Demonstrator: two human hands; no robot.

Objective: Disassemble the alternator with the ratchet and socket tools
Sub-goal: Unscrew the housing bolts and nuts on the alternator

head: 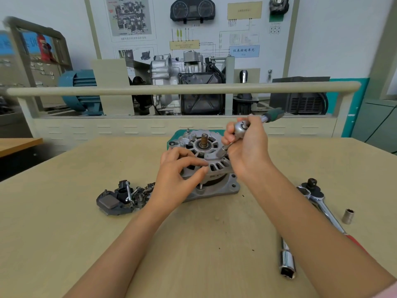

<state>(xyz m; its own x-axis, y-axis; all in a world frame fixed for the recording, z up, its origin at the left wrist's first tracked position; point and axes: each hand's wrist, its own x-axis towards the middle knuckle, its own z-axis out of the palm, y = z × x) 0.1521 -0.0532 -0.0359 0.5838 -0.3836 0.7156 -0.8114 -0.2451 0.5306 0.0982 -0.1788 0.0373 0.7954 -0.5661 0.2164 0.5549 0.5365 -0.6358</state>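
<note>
The silver alternator [206, 155] stands on the wooden table [64, 222] with its shaft pointing up. My left hand [178, 177] rests on its near left side, fingers curled against the slotted housing. My right hand [247, 145] grips the head of a small ratchet [241, 127] with a green and black handle [274, 115]. Its socket [223, 150] is set down on the right side of the alternator's top face.
Removed black and metal alternator parts [120, 197] lie left of the alternator. A larger chrome ratchet [318, 201], a loose small socket [348, 216] and a long socket on an extension [287, 263] lie to the right. A railing and an engine display stand behind the table.
</note>
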